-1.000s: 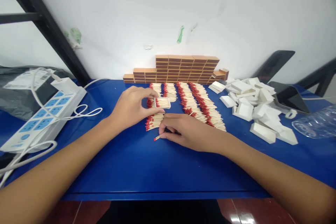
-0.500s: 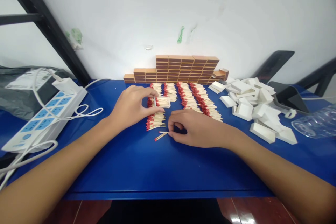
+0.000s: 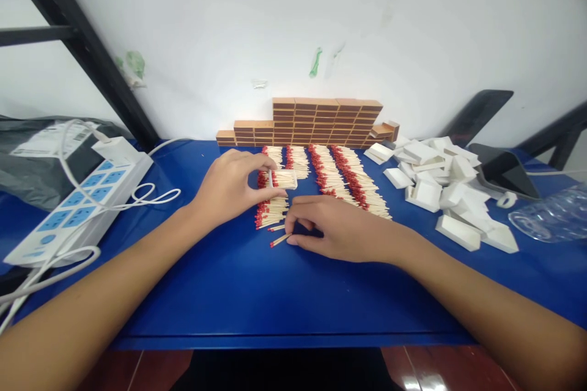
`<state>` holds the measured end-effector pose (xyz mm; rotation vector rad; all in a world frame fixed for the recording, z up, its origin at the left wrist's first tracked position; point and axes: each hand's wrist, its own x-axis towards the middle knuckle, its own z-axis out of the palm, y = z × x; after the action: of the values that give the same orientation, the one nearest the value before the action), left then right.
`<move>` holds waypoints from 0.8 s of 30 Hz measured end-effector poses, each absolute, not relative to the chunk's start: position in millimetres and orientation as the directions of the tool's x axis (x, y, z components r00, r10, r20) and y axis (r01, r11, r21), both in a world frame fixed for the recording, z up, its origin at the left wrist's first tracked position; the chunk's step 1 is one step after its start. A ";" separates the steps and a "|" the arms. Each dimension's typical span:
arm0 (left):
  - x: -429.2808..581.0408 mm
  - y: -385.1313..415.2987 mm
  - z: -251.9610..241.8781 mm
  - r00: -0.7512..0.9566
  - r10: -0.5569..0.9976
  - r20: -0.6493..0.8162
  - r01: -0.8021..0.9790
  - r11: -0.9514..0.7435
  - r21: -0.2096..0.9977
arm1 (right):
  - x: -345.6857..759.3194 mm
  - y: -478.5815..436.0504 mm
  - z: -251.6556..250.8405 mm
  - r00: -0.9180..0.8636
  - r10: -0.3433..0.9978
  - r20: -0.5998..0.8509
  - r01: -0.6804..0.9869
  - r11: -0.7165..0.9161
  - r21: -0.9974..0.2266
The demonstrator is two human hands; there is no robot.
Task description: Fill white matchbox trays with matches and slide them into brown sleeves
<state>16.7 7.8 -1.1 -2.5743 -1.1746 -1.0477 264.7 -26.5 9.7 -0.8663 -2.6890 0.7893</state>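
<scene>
Between the thumb and fingers of my left hand is a small white matchbox tray with matches lying in it. It is held over the leftmost row of red-tipped matches. My right hand is closed in a pinch just in front of that row. A match reaches out to the left from its fingertips, with the red head at the far end. Another loose match lies between the pinch and the row. Further rows of matches stretch back behind my right hand.
Brown matchboxes are stacked against the wall. At right lie a heap of white trays, a dark phone-like object and a clear plastic bottle. A white power strip with cables occupies the left of the blue table.
My right hand has shifted slightly left and toward me, its fingertips now on the nearer match. One loose match now lies closer to the row. My left hand has stayed still with the tray.
</scene>
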 end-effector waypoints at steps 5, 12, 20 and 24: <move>16.5 9.0 -3.3 0.469 0.610 0.638 0.702 -0.696 0.150 | 264.4 -25.2 9.2 -0.802 0.596 -0.042 0.518 0.657 -0.548; 17.0 9.5 -4.5 0.470 0.605 0.642 0.704 -0.696 0.140 | 263.6 -27.7 10.1 -0.803 0.595 0.001 0.507 0.686 -0.522; 16.6 9.6 -5.0 0.471 0.612 0.636 0.714 -0.688 0.133 | 262.7 -28.3 8.2 -0.807 0.591 0.005 0.496 0.682 -0.537; 16.9 9.0 -3.9 0.477 0.606 0.636 0.708 -0.694 0.129 | 262.9 -28.0 5.2 -0.814 0.579 0.034 0.477 0.701 -0.531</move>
<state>16.9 9.0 -3.9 -2.5673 -1.1508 -1.0123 262.9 -28.0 5.2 -0.8513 -2.7112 0.7637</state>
